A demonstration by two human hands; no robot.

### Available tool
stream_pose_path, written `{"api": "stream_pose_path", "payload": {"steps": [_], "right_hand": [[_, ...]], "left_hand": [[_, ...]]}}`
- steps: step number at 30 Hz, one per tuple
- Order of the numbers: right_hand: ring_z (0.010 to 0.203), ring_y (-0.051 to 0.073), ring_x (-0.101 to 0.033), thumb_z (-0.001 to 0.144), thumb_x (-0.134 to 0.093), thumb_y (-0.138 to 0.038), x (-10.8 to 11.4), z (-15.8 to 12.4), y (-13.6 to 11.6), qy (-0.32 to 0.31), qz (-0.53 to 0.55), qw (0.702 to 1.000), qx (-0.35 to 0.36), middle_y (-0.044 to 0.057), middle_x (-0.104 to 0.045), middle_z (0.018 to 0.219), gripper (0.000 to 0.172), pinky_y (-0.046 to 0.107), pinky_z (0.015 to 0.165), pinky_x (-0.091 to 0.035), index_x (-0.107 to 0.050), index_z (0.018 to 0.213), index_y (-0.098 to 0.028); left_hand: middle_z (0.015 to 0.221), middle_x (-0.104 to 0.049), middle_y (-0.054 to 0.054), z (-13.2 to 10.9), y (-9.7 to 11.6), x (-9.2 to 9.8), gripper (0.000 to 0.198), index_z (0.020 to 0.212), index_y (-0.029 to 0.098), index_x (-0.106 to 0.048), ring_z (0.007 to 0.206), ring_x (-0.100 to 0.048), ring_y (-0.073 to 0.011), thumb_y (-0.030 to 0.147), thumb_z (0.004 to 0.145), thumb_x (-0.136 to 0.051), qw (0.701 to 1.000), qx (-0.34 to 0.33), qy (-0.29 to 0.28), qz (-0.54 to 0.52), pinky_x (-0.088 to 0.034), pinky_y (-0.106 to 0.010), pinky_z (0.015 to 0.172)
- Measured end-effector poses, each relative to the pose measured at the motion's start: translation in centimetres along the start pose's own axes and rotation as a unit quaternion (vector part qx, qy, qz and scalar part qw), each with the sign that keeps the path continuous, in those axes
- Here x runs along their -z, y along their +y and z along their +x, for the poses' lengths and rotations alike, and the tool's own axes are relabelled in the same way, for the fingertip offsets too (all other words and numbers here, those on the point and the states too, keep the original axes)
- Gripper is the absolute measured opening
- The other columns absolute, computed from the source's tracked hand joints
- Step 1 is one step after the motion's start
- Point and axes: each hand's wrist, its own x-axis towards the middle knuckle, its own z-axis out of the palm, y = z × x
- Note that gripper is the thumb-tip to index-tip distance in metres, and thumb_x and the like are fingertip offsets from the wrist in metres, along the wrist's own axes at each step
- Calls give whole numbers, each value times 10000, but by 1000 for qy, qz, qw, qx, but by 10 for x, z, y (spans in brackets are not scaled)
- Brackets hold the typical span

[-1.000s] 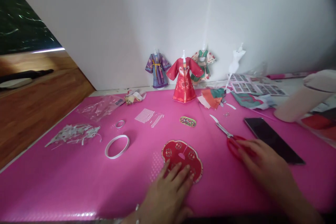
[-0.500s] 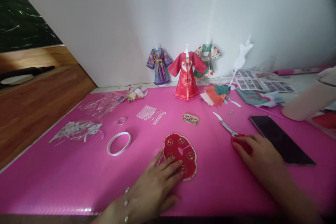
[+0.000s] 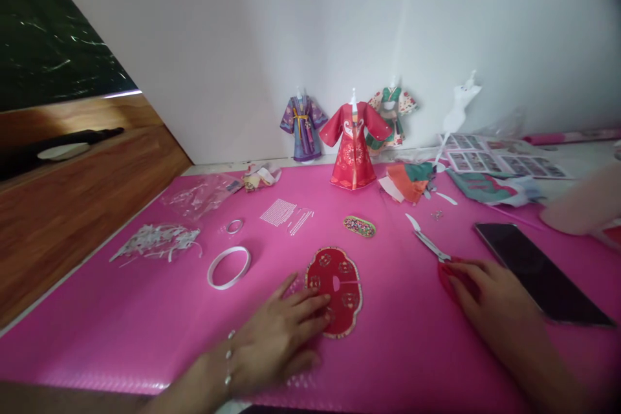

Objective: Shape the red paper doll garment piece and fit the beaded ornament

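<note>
Head view: right hand [image 3: 504, 314] on scissors [image 3: 431, 249], left hand [image 3: 272, 336] on red scalloped piece [image 3: 339, 307]

Right hand: thumb and fingers closed about the red handles; blades point away and leftward, lying near the pink surface [image 3: 145, 330]. Exact finger placement in the loops cannot be told. Left hand: palm down, fingers loosely spread, fingertips over the near-left part of the red piece, grasping nothing visible; beaded bracelet [image 3: 228, 356] at the wrist.

Red piece lies flat left of the scissors, well apart from the right hand, pink surface between. Its slit runs from a central cutout to the right edge. Left fingers cover part of its border.

Farther out: dark phone [image 3: 538, 272] just beside the right hand, on its outer side. Beyond the red piece, a green-rimmed oval of multicoloured bits [image 3: 359, 226]; leftward, a sheet of white dots [image 3: 278, 212], a large white ring [image 3: 210, 270] and a heap of white strips [image 3: 158, 242]. At the back, a red robe [image 3: 353, 149] stands before purple and green ones; fabric scraps [image 3: 407, 181] to its right.
</note>
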Motion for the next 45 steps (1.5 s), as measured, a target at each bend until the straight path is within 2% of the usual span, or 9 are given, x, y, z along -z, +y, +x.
{"api": "stream_pose_path", "payload": {"steps": [5,12,21,24,28,31,35,40,45], "right_hand": [[944,287,-636,926,-461,-409,-1,0,-3,6,10,1000,-13,112,-679,1003,336,436,827,-500,-704,999,-190],[918,277,-622,934,-453,-394,1,0,-7,17,19,1000,-6,113,-663,979,320,430,846,-484,-684,999,-181],[914,295,-630,918,-460,-430,-2,1,-12,16,28,999,-40,117,-667,975,323,446,842,-483,-633,1033,-182],[924,294,-627,915,-463,-414,-3,-1,-12,4,29,998,-47,108,-664,974,297,447,841,-480,-626,1043,-200],[919,284,-624,909,-474,-405,-2,-1,-14,1,39,998,-57,101,-662,972,266,438,837,-478,-622,1018,-213],[925,280,-618,903,-486,-413,-1,-2,-16,-1,56,996,-64,94,-662,976,261,436,837,-479,-624,1004,-216],[925,274,-613,899,-507,-419,-2,-1,-14,-11,76,995,-64,86,-663,976,255,437,838,-481,-629,1002,-219],[933,269,-611,907,-510,-421,0,0,-15,-19,90,994,-53,83,-662,992,243,430,835,-480,-628,987,-224],[954,265,-611,921,-503,-415,3,0,-19,-4,84,996,-37,79,-655,998,236,417,838,-475,-617,994,-222]], "left_hand": [[1447,-545,-91,4,-7,8,293,1211,253,-656,1335,-503,-285,346,954,-549,998,36,51,-7,-185,-582,1198],[1565,-344,-152,32,4,-6,562,1484,178,-400,1451,-315,-338,377,967,-497,992,122,-9,-16,-179,-642,1170],[1407,-591,-50,36,-31,13,340,1266,264,-579,1391,-442,-199,169,958,-471,994,-40,9,-104,-200,-499,1212],[1310,-651,-42,62,-41,18,267,1170,262,-611,1309,-525,-189,182,960,-468,991,-69,41,-110,-213,-473,1210],[1349,-594,-129,117,-65,21,342,1236,169,-579,1279,-525,-243,157,898,-527,989,3,142,-48,-396,-415,1106],[1377,-565,-176,155,-82,21,479,1275,124,-560,1282,-514,-316,91,799,-594,988,24,151,-36,-390,-478,1096],[1176,-684,-110,178,-91,19,390,1183,162,-615,1125,-617,-268,96,799,-601,988,25,145,-38,-471,-403,1005],[1126,-683,-117,171,-88,12,394,1188,135,-603,1052,-639,-249,136,797,-648,985,54,161,-36,-497,-366,956],[1104,-684,-108,128,-74,4,383,1195,147,-583,993,-658,-242,200,822,-654,973,127,191,-33,-522,-364,905]]}}
